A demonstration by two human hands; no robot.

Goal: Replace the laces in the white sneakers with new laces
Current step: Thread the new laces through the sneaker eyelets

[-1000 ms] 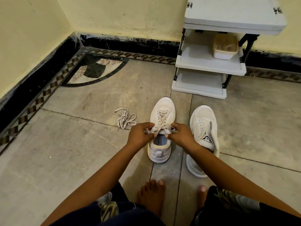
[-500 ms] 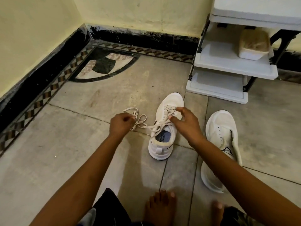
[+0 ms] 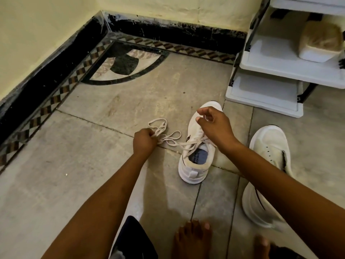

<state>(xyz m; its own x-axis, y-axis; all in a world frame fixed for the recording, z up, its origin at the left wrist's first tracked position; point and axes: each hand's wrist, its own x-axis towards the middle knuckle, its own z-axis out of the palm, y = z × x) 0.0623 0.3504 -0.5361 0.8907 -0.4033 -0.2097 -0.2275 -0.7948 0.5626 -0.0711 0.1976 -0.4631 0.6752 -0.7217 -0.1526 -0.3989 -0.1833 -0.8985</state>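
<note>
On a tiled floor (image 3: 89,165) beside a white shoe rack (image 3: 261,99), a person's left hand (image 3: 143,143) grips a lace (image 3: 183,144) stretched sideways from the upright white sneaker (image 3: 194,170), beside loose lace loops (image 3: 158,120). The right hand (image 3: 216,126), fingers curled over the toe, appears to pinch another strand. The second sneaker (image 3: 268,144) lies to the right.

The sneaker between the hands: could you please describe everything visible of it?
The sneaker is white with a dark sole edge, a heel tab and a bluish printed insole. It stands upright on the floor, heel toward the camera. One strand of its loose lace runs to the left hand, which grips it; the right hand pinches another over the forefoot.
</note>
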